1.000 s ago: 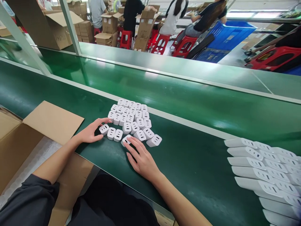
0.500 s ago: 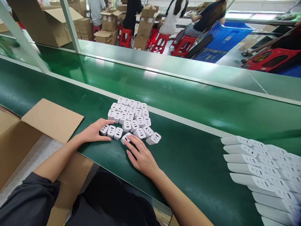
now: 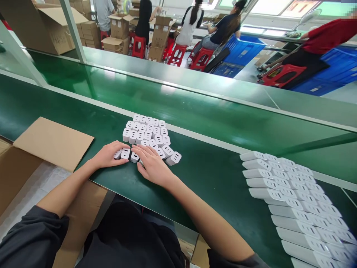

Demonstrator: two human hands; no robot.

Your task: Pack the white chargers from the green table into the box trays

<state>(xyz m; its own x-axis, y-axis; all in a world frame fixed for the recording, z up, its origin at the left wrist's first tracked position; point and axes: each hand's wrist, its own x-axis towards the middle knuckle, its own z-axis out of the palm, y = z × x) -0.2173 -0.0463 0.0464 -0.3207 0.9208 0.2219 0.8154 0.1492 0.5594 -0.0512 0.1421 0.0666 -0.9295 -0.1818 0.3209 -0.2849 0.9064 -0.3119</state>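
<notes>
A cluster of white adapters with slotted tops (image 3: pixel 147 130) stands in uneven rows on the green work surface (image 3: pixel 212 182). At the left end of the front row, my left hand (image 3: pixel 108 154) is open, thumb and fingers spread around an adapter (image 3: pixel 125 153). My right hand (image 3: pixel 152 163) lies over the front adapters, palm down and open, its fingertips near another adapter (image 3: pixel 134 157). It partly hides the adapters under it. One adapter (image 3: pixel 173 158) sits tilted at the right end of the cluster.
Many more white adapters (image 3: pixel 295 193) stand in rows at the right. An open cardboard box (image 3: pixel 52 143) with a raised flap is at the left edge. Beyond the green belt (image 3: pixel 195 108) are a metal post (image 3: pixel 72 29), a large carton (image 3: pixel 55 33) and several seated people.
My right hand has moved left and forward over the front row, closer to my left hand. The view has turned right, showing more of the adapters there and a person in red.
</notes>
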